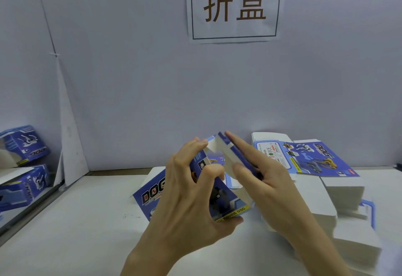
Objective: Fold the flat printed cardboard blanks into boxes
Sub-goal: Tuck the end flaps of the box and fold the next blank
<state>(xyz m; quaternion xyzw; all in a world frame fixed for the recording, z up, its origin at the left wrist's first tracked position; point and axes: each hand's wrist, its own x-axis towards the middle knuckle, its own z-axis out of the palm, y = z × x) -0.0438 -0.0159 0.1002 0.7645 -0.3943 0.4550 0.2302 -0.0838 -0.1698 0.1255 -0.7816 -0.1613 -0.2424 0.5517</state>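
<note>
A blue printed "DOG" box blank [219, 188], partly opened into a tube, is held above the white table [76, 221] in the middle of the head view. My left hand [191, 201] grips its near side, thumb underneath and fingers curled over the top flap. My right hand [261, 180] presses flat, straight fingers against the right panel. A second blue blank [150, 191] lies behind the left hand. A stack of flat blanks [309, 158] sits at the right, printed side up.
Two folded blue boxes [24, 145] [24, 186] stand at the left edge, beyond a metal rail. More white blanks [348, 221] are piled at the near right. A white wall with a paper sign [235, 6] closes the back.
</note>
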